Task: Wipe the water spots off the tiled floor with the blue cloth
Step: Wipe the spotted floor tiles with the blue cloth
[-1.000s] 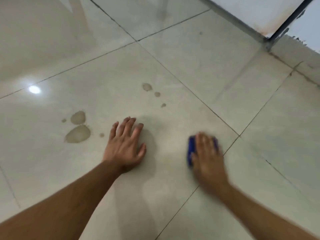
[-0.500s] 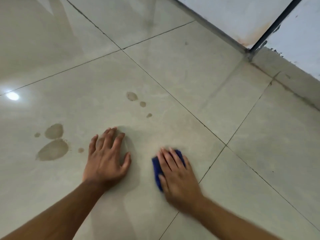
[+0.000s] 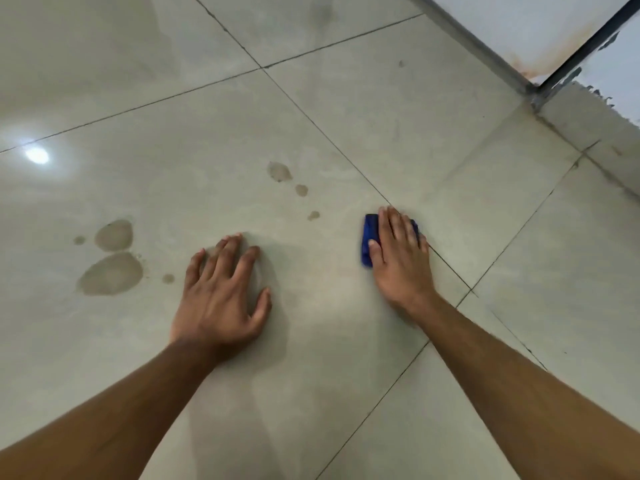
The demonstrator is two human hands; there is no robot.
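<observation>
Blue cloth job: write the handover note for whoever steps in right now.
Right hand: flat on the blue cloth, pressing it to the tiled floor beside a grout line.
Left hand: fingers spread, resting on the floor, holding nothing.
Done: no spot can be confirmed as wiped; the cloth lies right of all of them.
Left: the trail of three small spots just left of the cloth, then the two big spots with small drops around them, left of the left hand.
</observation>
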